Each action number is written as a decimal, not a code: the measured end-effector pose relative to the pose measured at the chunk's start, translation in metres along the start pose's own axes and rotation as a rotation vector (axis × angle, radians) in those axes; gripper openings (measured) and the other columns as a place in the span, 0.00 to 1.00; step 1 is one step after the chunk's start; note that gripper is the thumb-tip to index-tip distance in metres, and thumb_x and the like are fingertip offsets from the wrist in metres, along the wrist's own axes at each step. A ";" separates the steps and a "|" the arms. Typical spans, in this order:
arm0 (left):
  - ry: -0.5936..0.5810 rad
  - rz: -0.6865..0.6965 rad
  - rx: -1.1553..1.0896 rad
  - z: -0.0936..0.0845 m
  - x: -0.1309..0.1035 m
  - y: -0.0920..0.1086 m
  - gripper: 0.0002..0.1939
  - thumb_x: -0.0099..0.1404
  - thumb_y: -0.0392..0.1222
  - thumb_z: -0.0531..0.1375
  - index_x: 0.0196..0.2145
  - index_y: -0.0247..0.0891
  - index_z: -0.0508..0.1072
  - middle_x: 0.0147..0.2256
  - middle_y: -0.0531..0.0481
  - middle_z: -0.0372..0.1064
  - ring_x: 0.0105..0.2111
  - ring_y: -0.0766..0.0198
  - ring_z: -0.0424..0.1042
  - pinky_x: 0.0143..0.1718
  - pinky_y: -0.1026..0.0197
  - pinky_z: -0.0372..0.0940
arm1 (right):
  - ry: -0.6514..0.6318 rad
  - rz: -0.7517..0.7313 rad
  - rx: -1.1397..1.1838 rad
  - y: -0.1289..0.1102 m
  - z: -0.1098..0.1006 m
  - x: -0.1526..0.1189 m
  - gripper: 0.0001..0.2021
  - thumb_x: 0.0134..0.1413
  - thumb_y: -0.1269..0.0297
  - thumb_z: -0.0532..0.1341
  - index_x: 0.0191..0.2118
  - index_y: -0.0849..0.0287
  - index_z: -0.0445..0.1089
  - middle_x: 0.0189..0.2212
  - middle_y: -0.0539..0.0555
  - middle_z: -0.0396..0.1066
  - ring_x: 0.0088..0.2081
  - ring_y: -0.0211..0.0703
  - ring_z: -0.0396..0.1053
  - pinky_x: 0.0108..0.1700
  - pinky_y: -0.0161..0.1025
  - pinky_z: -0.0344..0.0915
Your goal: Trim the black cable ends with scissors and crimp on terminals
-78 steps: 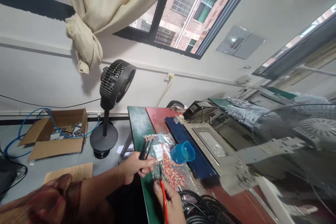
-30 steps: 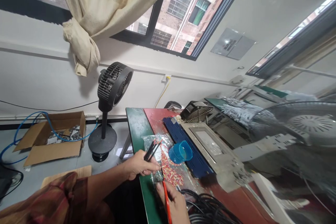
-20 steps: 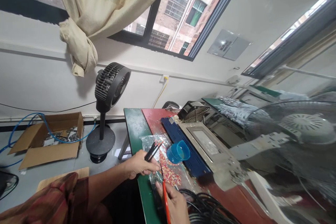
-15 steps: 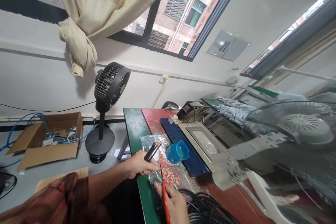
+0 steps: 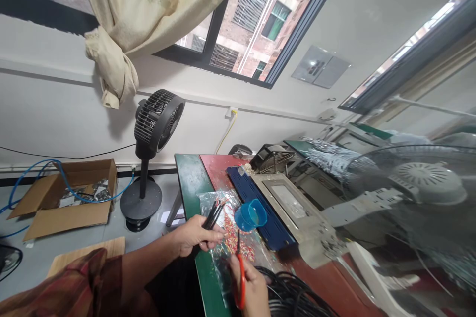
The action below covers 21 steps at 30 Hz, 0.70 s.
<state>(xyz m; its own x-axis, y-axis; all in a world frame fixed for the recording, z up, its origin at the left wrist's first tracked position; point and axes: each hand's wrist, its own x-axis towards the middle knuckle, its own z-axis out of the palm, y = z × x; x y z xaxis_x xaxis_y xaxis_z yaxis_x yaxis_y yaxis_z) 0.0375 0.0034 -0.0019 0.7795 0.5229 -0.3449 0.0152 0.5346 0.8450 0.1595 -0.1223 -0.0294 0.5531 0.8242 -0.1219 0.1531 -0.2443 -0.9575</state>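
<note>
A small bunch of black cables point(image 5: 213, 215) with reddish wire ends is gripped in my left hand point(image 5: 199, 237), over the table's near edge. My right hand point(image 5: 250, 282) holds red-handled scissors point(image 5: 240, 277), their dark blades pointing up and away. Under and beyond both hands lies a clear plastic sheet point(image 5: 208, 199) strewn with tiny red, yellow and white bits point(image 5: 243, 248). A translucent blue cup point(image 5: 251, 215) stands on it just past the scissors. Beside my right hand is a heap of coiled black cable point(image 5: 293, 292).
A blue metal panel point(image 5: 260, 208) and a beige machine point(image 5: 286, 203) stand beyond the cup. At right is a large caged fan point(image 5: 427, 178). A black pedestal fan point(image 5: 158, 121) and an open cardboard box point(image 5: 70, 218) stand on the floor at left.
My right hand has drawn the scissors slightly right, away from my left hand, and turned them more upright. My left hand stays nearly in place with the cables.
</note>
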 end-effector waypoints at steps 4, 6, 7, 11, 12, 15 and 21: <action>0.052 0.042 0.054 -0.001 -0.002 0.002 0.27 0.40 0.52 0.69 0.33 0.29 0.72 0.19 0.56 0.60 0.19 0.74 0.58 0.19 0.69 0.44 | -0.097 -0.153 -0.206 -0.006 0.000 -0.002 0.23 0.45 0.42 0.57 0.25 0.60 0.71 0.23 0.52 0.70 0.27 0.44 0.65 0.32 0.37 0.63; 0.066 0.058 0.125 -0.001 -0.002 0.002 0.26 0.41 0.53 0.68 0.34 0.29 0.73 0.17 0.57 0.59 0.19 0.74 0.57 0.19 0.69 0.45 | -0.122 -0.148 -0.285 -0.007 0.000 -0.003 0.21 0.46 0.44 0.57 0.25 0.59 0.71 0.22 0.51 0.69 0.27 0.44 0.65 0.31 0.36 0.63; 0.064 0.069 0.157 -0.002 -0.002 0.002 0.26 0.42 0.53 0.67 0.34 0.29 0.73 0.17 0.57 0.59 0.18 0.74 0.56 0.19 0.69 0.46 | -0.126 -0.143 -0.307 -0.008 0.001 -0.004 0.20 0.46 0.44 0.57 0.25 0.59 0.70 0.22 0.51 0.68 0.27 0.44 0.65 0.31 0.36 0.62; 0.050 0.130 0.232 -0.005 0.001 -0.001 0.24 0.45 0.53 0.66 0.32 0.29 0.74 0.16 0.57 0.58 0.17 0.74 0.56 0.19 0.69 0.48 | -0.035 -0.159 -0.314 -0.011 0.003 -0.010 0.23 0.45 0.41 0.56 0.24 0.58 0.71 0.20 0.50 0.67 0.25 0.42 0.63 0.28 0.34 0.61; 0.048 0.141 0.250 -0.005 0.001 -0.001 0.23 0.45 0.53 0.66 0.31 0.29 0.74 0.16 0.57 0.58 0.17 0.74 0.56 0.18 0.69 0.48 | -0.008 -0.165 -0.313 -0.012 0.004 -0.011 0.24 0.45 0.40 0.56 0.23 0.58 0.71 0.20 0.50 0.67 0.24 0.42 0.62 0.27 0.34 0.60; 0.052 0.154 0.287 -0.006 0.003 -0.001 0.20 0.46 0.51 0.66 0.29 0.29 0.74 0.17 0.56 0.60 0.17 0.73 0.56 0.18 0.69 0.49 | 0.012 -0.154 -0.325 -0.014 0.005 -0.012 0.26 0.44 0.38 0.55 0.23 0.58 0.71 0.19 0.50 0.67 0.24 0.41 0.61 0.26 0.33 0.59; 0.046 0.148 0.272 -0.002 0.002 0.004 0.19 0.44 0.48 0.67 0.28 0.28 0.75 0.17 0.56 0.60 0.16 0.74 0.55 0.18 0.68 0.48 | -0.046 -0.108 -0.364 -0.017 0.002 -0.012 0.24 0.45 0.40 0.56 0.19 0.59 0.66 0.17 0.48 0.61 0.23 0.39 0.58 0.25 0.32 0.55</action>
<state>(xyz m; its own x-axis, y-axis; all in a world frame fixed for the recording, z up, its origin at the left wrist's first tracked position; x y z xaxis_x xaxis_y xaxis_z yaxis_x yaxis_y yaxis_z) 0.0384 0.0076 -0.0003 0.7565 0.6147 -0.2232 0.0759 0.2565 0.9636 0.1483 -0.1270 -0.0125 0.4814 0.8754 -0.0446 0.4939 -0.3130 -0.8113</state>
